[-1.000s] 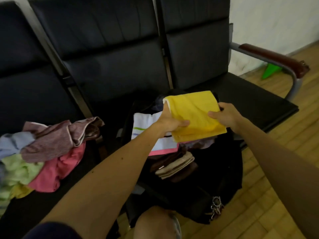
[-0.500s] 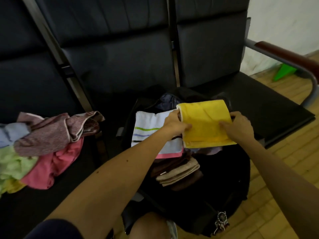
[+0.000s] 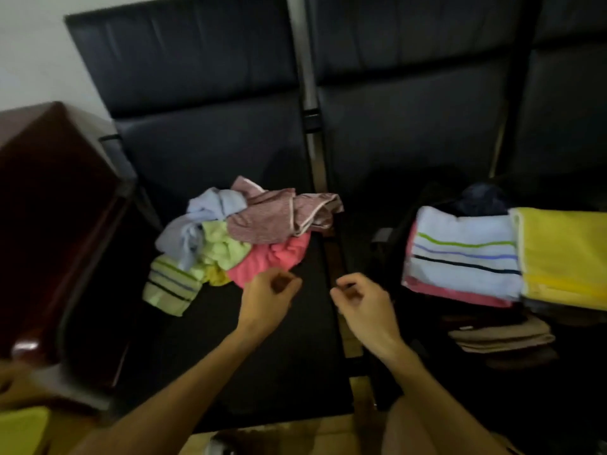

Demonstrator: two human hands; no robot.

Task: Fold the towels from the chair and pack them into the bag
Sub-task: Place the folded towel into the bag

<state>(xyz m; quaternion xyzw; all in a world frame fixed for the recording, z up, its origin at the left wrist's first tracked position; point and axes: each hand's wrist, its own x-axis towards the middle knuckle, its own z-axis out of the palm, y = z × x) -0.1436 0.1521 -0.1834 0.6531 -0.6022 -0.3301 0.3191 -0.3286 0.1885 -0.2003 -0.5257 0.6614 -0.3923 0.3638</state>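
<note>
A heap of unfolded towels (image 3: 249, 231) lies on the black chair seat (image 3: 262, 356): mauve, light blue, light green, pink and a striped one. My left hand (image 3: 267, 298) hovers just in front of the pink towel (image 3: 272, 257), fingers loosely curled, holding nothing. My right hand (image 3: 361, 303) is beside it over the seat gap, also loosely curled and empty. On the right, the black bag (image 3: 394, 238) holds folded towels: a white striped one (image 3: 460, 254), the yellow one (image 3: 565, 251) and tan ones (image 3: 502, 336) lower down.
A dark red-brown armrest (image 3: 49, 224) rises at the left. Black seat backs (image 3: 203, 93) stand behind. Wooden floor (image 3: 295, 435) shows at the bottom, with a yellow-green object (image 3: 23, 431) at the lower left corner.
Both hands let go of the yellow towel, which now lies in the bag. The view and both hands swung left toward the unfolded heap.
</note>
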